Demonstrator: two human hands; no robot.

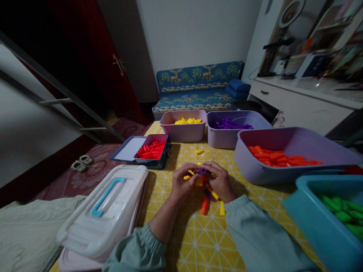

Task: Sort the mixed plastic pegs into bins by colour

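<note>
Over the middle of the table, my left hand [182, 182] and my right hand [221, 180] meet with bent fingers. Between their fingertips is a small purple plastic piece [202, 171] with a round hollow end, pinched from both sides. A yellow piece [186, 177] shows at the left fingers; whether it is gripped or lies behind them is unclear. Below the hands lies a small heap of loose pieces, partly covered by them, including an orange piece [204, 206], a yellow piece [222, 208] and a purple piece [209, 194]. Farther off lies a single yellow piece [199, 152].
Along the far side stand a bin of yellow pieces [183, 132] and a bin of purple pieces [224, 139]. Rightward are a bin of orange pieces [263, 174] and a teal bin of green pieces [320, 217]. Leftward are an open case of red pieces [159, 163] and a white lid [124, 204].
</note>
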